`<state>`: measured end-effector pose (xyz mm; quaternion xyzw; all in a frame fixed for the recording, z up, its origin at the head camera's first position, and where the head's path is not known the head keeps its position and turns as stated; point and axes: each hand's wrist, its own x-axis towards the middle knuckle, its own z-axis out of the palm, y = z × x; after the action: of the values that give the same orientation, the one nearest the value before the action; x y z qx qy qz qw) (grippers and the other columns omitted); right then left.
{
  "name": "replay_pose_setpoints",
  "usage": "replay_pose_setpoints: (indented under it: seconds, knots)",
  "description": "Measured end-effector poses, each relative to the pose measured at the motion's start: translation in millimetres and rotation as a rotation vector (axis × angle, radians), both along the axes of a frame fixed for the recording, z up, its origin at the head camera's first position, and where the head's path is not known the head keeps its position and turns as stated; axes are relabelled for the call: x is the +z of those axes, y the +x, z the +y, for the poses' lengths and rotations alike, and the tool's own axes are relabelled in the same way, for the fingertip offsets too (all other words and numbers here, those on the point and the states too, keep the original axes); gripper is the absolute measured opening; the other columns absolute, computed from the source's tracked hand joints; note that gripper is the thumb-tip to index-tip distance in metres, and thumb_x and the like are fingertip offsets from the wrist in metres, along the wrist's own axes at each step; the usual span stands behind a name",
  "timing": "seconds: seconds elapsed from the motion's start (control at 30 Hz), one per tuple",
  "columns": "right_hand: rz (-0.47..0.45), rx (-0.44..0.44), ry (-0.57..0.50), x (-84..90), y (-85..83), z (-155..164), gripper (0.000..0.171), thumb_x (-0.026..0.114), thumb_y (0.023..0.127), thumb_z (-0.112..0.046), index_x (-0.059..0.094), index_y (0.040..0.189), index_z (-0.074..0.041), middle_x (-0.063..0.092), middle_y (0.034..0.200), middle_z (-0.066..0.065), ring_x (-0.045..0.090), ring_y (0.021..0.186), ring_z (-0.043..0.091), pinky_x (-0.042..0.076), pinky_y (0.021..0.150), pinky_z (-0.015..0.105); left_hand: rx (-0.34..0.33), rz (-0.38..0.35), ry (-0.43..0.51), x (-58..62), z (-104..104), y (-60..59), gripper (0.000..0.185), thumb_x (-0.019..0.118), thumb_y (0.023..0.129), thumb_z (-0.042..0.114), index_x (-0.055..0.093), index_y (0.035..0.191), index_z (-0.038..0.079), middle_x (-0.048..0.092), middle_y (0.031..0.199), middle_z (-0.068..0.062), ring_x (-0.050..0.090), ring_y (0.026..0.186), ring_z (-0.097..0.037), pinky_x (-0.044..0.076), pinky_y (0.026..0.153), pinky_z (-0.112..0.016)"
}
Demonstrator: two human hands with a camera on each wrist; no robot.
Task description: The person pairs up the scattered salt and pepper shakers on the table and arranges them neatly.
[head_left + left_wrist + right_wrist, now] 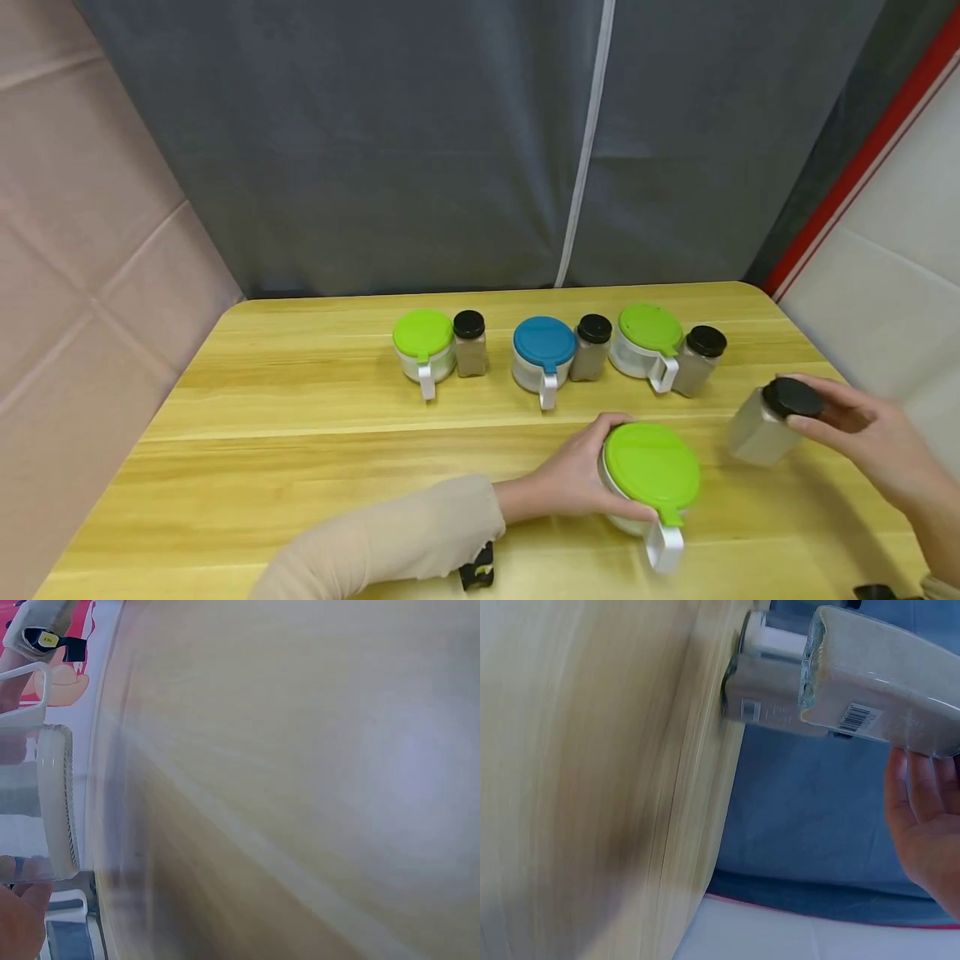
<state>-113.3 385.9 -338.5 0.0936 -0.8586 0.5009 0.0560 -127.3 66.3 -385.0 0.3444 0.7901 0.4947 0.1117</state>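
Observation:
My left hand (581, 479) wraps around the side of a clear seasoning jar with a green lid (651, 467) and a white handle (665, 546), near the front of the wooden table (300, 433). The left wrist view shows this jar's ribbed rim (56, 802) at the left edge. My right hand (862, 437) holds a square spice bottle (761, 429) by its black cap (791, 397), tilted and lifted just off the table at the right. The right wrist view shows that bottle (885, 686) with a barcode label, filled with pale powder.
A row stands at the back: a green-lidded jar (423, 346) with a black-capped bottle (470, 342), a blue-lidded jar (543, 354) with a bottle (591, 346), and a green-lidded jar (648, 342) with a bottle (699, 358). A grey curtain (450, 142) hangs behind.

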Motion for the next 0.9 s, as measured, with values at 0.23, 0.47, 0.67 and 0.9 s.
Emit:
replay_pose_setpoints:
  seconds: [0.23,0.47,0.67,0.9]
  knots:
    - [0.007,0.047,0.023,-0.3,3.2,-15,0.049,0.055,0.083,0.006,0.047,0.128,-0.011,0.052,0.109,-0.019,0.055,0.088,-0.002,0.044,0.066,0.013,0.002,0.018,0.022,0.9,-22,2.8,0.088,0.082,0.060,0.030,0.030,0.130,0.020,0.042,0.122,0.010,0.042,0.107,-0.003,0.032,0.091,-0.025]
    - [0.012,0.091,0.033,0.3,6.5,-32,0.049,0.055,0.083,0.007,0.044,0.129,-0.004,0.051,0.114,-0.017,0.055,0.092,0.001,0.046,0.066,0.017,0.000,0.017,0.033,-0.2,-43,6.6,0.088,0.082,0.061,0.029,0.029,0.130,0.022,0.043,0.122,0.009,0.042,0.107,-0.005,0.031,0.093,-0.027]
    - [0.013,0.106,0.017,0.9,10.1,-46,0.048,0.057,0.081,0.008,0.045,0.127,-0.001,0.052,0.115,-0.014,0.054,0.095,0.002,0.045,0.068,0.017,0.013,0.031,0.048,-0.4,-60,9.3,0.087,0.082,0.060,0.029,0.029,0.129,0.024,0.043,0.121,0.009,0.043,0.107,-0.006,0.032,0.093,-0.029]
    - [0.034,0.149,-0.010,0.7,13.3,-62,0.046,0.058,0.079,0.010,0.046,0.123,0.005,0.054,0.111,-0.008,0.055,0.092,0.006,0.045,0.069,0.018,0.023,0.049,0.058,-1.7,-79,10.3,0.088,0.081,0.061,0.029,0.028,0.130,0.022,0.044,0.121,0.008,0.044,0.108,-0.008,0.033,0.093,-0.032]
